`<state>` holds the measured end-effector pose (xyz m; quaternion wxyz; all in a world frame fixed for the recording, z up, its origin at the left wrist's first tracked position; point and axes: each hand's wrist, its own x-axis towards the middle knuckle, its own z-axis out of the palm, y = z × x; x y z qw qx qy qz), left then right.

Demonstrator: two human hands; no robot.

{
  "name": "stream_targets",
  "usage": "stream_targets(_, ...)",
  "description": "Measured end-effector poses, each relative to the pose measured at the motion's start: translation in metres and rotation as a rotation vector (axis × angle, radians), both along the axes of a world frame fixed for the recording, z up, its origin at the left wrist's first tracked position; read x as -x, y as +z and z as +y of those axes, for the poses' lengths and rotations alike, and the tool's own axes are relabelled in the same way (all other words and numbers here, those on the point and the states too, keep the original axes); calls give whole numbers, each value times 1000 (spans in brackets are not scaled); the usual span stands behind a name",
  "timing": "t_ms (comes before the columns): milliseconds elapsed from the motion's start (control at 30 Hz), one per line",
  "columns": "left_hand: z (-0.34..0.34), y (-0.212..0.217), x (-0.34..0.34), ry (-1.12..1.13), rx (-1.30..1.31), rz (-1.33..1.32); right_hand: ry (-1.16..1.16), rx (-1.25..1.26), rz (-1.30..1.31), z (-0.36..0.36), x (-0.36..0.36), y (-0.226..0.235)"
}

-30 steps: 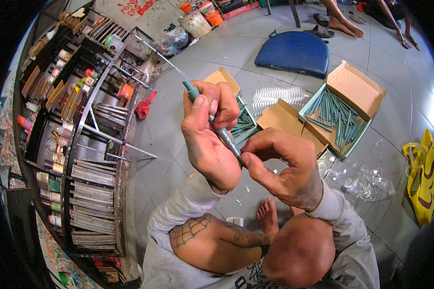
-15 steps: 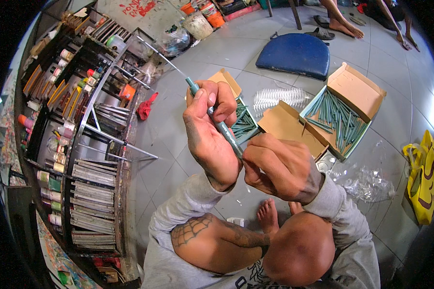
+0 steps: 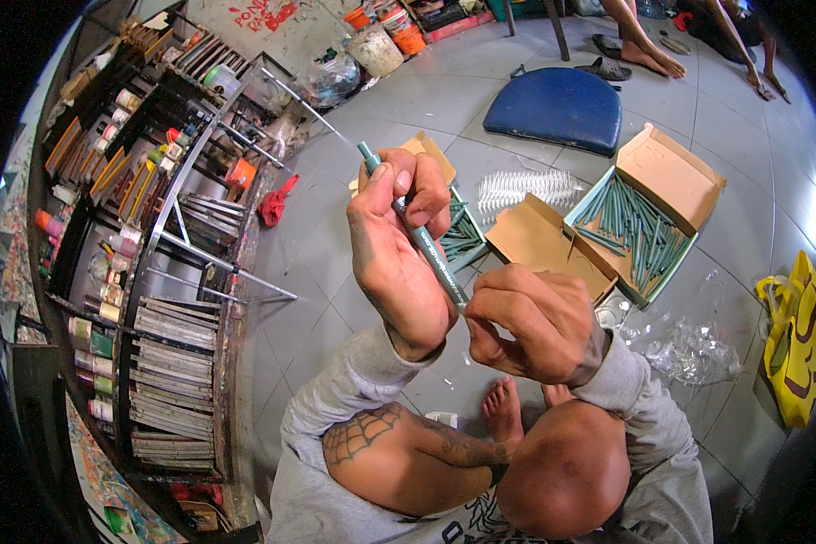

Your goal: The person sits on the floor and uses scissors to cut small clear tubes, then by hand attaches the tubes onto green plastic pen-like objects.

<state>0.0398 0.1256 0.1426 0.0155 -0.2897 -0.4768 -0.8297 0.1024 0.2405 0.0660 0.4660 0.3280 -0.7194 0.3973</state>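
In my left hand (image 3: 399, 245) is a dark green pen (image 3: 426, 245) with pale printing along its barrel. The fingers wrap round it, and it tilts from upper left down to lower right, its plain upper end sticking out above my thumb. My right hand (image 3: 530, 322) is closed in a pinch right at the pen's lower end; what those fingertips hold there is hidden. Beyond my hands, an open cardboard box (image 3: 669, 181) holds many similar green pens (image 3: 639, 227). Partly behind my left hand, a smaller box (image 3: 440, 161) holds more green pens (image 3: 462, 234).
Clear spiky plastic strips (image 3: 528, 189) lie near a blue seat cushion (image 3: 553, 111). Crumpled clear plastic (image 3: 694, 349) and a yellow bag (image 3: 796, 340) are at right. A metal frame (image 3: 181, 181) and crowded shelves (image 3: 177, 381) stand at left. Another person's feet (image 3: 653, 62) show far right.
My right hand has moved slightly down and right, baring more of the pen's lower end. The left hand keeps hold of the pen, nearly in place.
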Motion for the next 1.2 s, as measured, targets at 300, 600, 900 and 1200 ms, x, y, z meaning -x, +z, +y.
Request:
stream_targets(300,-1,-2,7,-5,-23,-12,88,78,-31,-3,-5,2)
stream_targets(600,-8,-3,11,-53,-38,-45,323,352,-180,-2,-8,5)
stream_targets(900,-9,-1,9,-64,-37,-56,241,538,-496,-10,-10,9)
stream_targets(1200,-15,-8,18,213,86,133,65,412,-515,0,-5,-2)
